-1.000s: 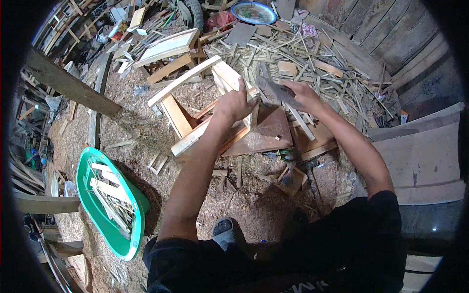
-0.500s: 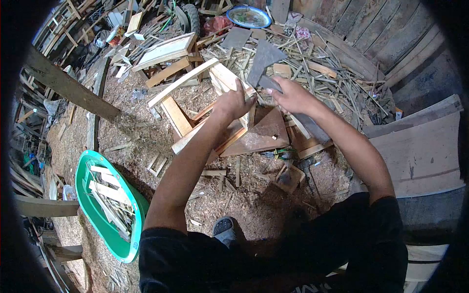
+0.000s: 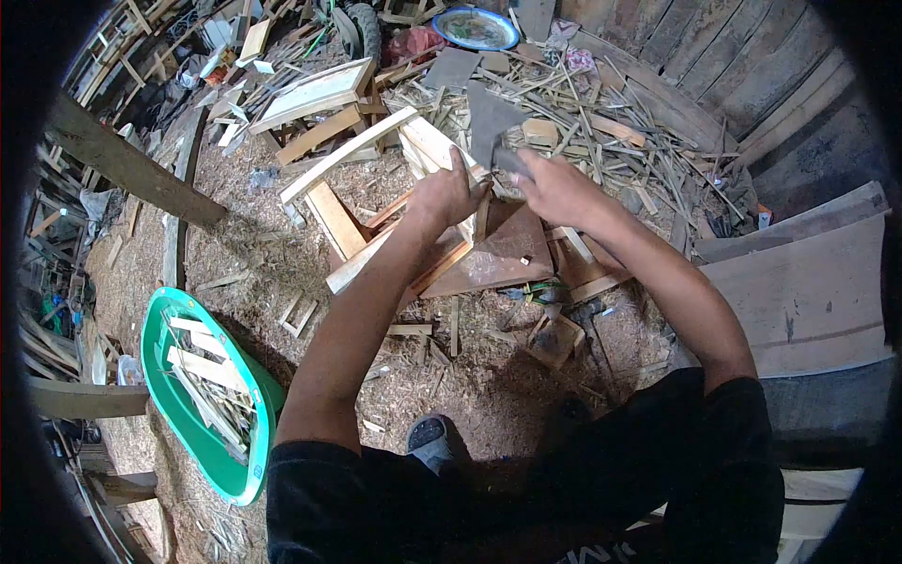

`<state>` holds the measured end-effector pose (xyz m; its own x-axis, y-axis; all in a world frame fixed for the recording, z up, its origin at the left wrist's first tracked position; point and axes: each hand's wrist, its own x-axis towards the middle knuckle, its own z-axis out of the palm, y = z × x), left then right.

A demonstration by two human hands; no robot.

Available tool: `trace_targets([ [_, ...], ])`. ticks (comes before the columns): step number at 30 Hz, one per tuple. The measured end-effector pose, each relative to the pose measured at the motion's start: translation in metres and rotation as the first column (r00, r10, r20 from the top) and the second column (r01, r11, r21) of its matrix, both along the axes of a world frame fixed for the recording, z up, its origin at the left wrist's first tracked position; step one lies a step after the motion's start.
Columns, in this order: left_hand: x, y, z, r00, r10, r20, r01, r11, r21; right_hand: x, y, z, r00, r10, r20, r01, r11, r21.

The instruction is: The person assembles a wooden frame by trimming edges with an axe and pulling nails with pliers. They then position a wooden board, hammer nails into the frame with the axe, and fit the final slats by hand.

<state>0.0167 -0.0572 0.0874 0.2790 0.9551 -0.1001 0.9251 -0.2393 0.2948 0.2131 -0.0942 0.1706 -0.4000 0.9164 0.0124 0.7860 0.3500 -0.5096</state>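
Note:
My right hand [image 3: 556, 188] is wrapped round the handle of a hatchet-like tool with a broad grey blade [image 3: 490, 120]. The blade is by the upper right end of a pale wooden frame [image 3: 336, 218]. On that same end rests my left hand [image 3: 445, 197], its fingers round the wood and the index finger stretched along it. The frame stands tilted over a brown board [image 3: 498, 254] on the ground. My left hand and forearm hide part of the frame.
At the lower left a green tub [image 3: 268, 414] holds wood offcuts. A wooden post [image 3: 141, 169] slants in at the left. Behind the frame lie heaped wood strips [image 3: 601, 141] and a blue-rimmed basin [image 3: 476, 30]. Boards [image 3: 808, 291] lean at the right.
The tool has moved slightly left and down with my right hand, closer to the frame end. The lower part of its handle no longer shows below my right hand. My left hand keeps its hold.

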Motion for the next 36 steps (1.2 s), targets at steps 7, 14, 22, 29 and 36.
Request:
trace_targets([
  [7, 0.000, 0.002, -0.004, 1.000, 0.008, 0.002, -0.008, 1.000, 0.000, 0.013, 0.019, -0.012, 0.999, 0.012, -0.039, -0.005, 0.986, 0.164],
  [14, 0.002, 0.000, 0.001, 1.000, 0.016, 0.015, -0.016, 1.000, -0.027, 0.015, 0.012, -0.026, 0.999, 0.011, 0.032, -0.013, 0.998, 0.065],
  [22, 0.001, 0.002, -0.003, 1.000, 0.003, -0.005, -0.003, 1.000, 0.001, 0.013, 0.015, -0.003, 0.990, 0.002, -0.140, 0.031, 0.971, 0.235],
  [29, 0.000, 0.001, -0.003, 1.000, -0.004, 0.016, 0.004, 1.000, 0.014, 0.012, 0.010, -0.022, 1.000, 0.005, 0.023, -0.004, 1.000, -0.012],
  [36, 0.001, 0.003, -0.004, 1.000, 0.005, 0.017, -0.005, 1.000, 0.011, 0.011, 0.017, 0.003, 0.983, -0.009, -0.181, 0.051, 0.972, 0.228],
])
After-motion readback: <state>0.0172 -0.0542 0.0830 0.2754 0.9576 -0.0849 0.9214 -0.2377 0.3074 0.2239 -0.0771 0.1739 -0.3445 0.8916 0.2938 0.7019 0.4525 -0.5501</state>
